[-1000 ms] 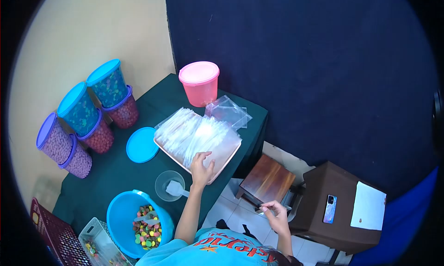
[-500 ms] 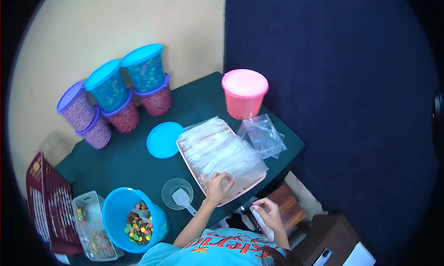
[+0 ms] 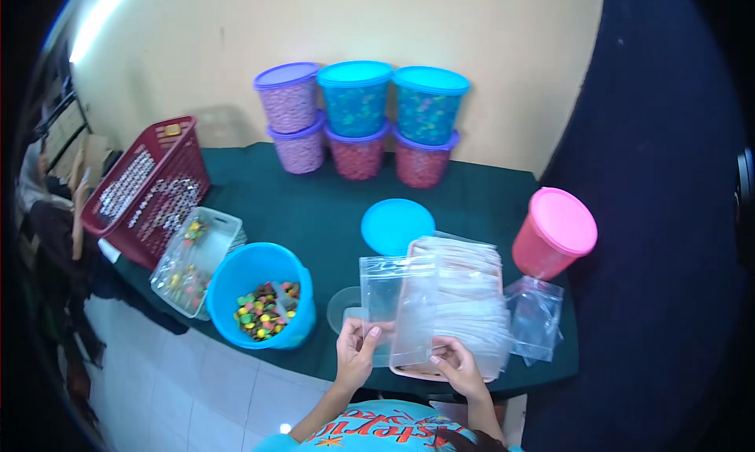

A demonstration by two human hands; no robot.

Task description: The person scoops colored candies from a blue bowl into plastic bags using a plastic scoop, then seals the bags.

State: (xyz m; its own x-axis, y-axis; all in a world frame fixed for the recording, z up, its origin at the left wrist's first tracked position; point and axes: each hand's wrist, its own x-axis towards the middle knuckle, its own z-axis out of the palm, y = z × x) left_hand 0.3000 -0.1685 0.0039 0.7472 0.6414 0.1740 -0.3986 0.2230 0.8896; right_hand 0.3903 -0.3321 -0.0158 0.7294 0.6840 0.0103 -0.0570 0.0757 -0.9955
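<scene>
A clear zip-lock plastic bag is held up in front of me, its zip edge at the top. My left hand pinches its lower left side between thumb and fingers. On the lower right side, my right hand is closed on it the same way. Behind and to the right lies a pale pink tray filled with a stack of similar plastic bags. A clear round bowl is partly hidden by the bag and my left hand; a white scoop in it shows only in part.
A blue tub of colourful candies stands left, beside a clear container and maroon basket. Stacked lidded tubs line the wall. A blue lid, pink tub and loose bags lie around. Another person is far left.
My view has swung left. My left hand has come away from the stack in the tray, and both hands now hold a bag up in front of me.
</scene>
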